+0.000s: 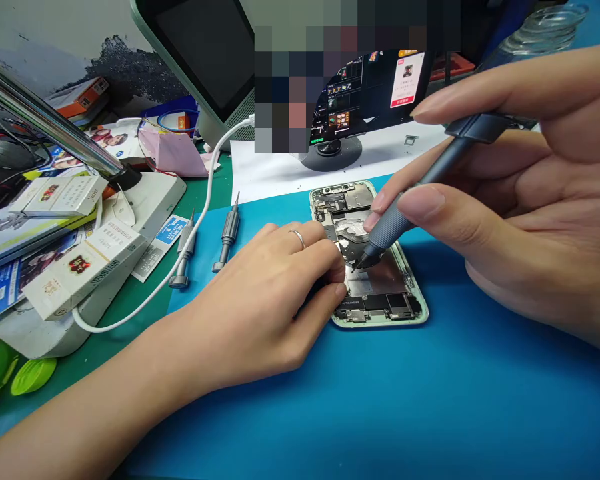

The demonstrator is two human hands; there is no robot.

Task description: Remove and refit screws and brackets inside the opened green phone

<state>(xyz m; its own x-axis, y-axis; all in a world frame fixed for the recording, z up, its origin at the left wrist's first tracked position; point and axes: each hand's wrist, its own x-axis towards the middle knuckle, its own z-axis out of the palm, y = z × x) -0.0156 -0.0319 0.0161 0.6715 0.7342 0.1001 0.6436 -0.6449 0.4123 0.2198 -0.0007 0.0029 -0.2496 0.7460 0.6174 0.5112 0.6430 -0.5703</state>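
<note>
An opened smartphone [380, 277] lies face up with its inner parts bare: circuit boards at both ends and a metal-coloured bed between. My right hand [510, 193] grips a dark grey screwdriver [397, 220], its tip pointing down at the phone's middle. Over the phone's left edge rests my left hand [275, 293], a ring on one finger. Its fingers are curled, thumb and index tips pressed together; whatever is between them is hidden. Two more grey screwdrivers, one near [229, 230] and one farther left [184, 250], lie left of the phone.
A blue mat [380, 400] covers the bench. A white cable [207, 220] loops across the left side, by cigarette boxes [85, 270] on a lamp base [165, 190]. Behind stand a monitor [370, 87] and a glass jar [550, 30]. A small tray-like part [410, 141] lies on white paper.
</note>
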